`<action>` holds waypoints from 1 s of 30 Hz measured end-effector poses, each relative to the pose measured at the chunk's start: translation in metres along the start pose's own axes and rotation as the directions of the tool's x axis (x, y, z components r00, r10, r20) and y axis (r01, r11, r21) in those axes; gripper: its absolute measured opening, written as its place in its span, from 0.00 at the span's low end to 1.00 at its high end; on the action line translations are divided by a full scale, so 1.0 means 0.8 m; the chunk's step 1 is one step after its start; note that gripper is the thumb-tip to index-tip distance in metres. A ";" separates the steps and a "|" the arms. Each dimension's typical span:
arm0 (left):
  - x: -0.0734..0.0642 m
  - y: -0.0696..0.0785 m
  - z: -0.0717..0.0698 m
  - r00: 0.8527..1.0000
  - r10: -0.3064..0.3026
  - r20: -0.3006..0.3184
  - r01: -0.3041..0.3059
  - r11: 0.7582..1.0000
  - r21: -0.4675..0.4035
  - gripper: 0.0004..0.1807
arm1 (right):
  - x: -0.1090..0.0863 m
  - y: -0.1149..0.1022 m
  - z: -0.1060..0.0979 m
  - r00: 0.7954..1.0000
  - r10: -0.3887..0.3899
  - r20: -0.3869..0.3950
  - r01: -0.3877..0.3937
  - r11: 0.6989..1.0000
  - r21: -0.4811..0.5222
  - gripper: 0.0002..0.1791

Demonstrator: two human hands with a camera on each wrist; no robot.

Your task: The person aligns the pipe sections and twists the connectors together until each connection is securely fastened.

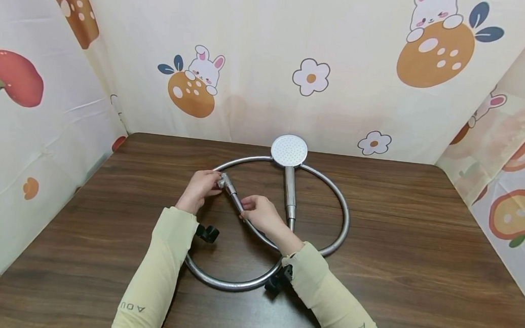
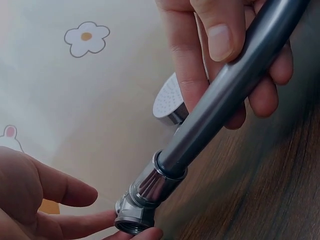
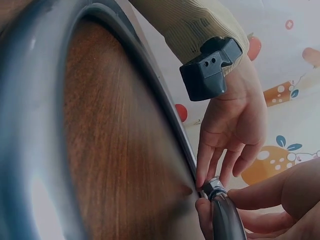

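Observation:
A chrome shower hose (image 1: 345,215) lies looped on the table, joined to a hand shower (image 1: 289,150) with a round white spray face. At its free end is a metal connector (image 2: 155,182) with a small angled fitting (image 2: 131,215), its threaded opening facing downward. My right hand (image 1: 263,215) pinches the hose just behind this connector, thumb on top and fingers beneath. My left hand (image 1: 203,184) is at the fitting, its fairly straight fingers touching it from below while one digit stands apart from the metal.
The brown wooden table (image 1: 420,256) carries the hose loops, which cross in front of the right forearm. Patterned cloth (image 1: 262,42) hangs at the back and both sides. A black wrist camera (image 1: 207,233) sits on each sleeve.

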State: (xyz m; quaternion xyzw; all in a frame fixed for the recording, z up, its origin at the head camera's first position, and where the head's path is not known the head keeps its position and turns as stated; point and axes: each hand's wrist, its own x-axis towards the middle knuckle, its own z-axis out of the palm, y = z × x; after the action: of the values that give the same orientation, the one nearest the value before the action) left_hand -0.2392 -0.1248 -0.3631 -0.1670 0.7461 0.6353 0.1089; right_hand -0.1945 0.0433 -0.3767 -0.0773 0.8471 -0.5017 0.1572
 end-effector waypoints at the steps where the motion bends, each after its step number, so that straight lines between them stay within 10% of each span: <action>1: 0.000 -0.001 0.000 1.000 0.000 0.001 0.000 1.000 0.001 0.21 | 0.000 0.001 0.000 1.000 -0.004 -0.003 0.004 1.000 -0.011 0.14; 30: 0.000 -0.004 -0.003 1.000 -0.031 -0.001 0.031 0.999 0.028 0.19 | -0.001 0.003 -0.001 1.000 0.005 0.008 -0.005 0.998 -0.066 0.13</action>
State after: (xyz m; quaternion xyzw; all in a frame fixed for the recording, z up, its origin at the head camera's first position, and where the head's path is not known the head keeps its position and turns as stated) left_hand -0.2379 -0.1278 -0.3659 -0.1772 0.7522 0.6231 0.1208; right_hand -0.1941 0.0451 -0.3783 -0.0822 0.8627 -0.4730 0.1591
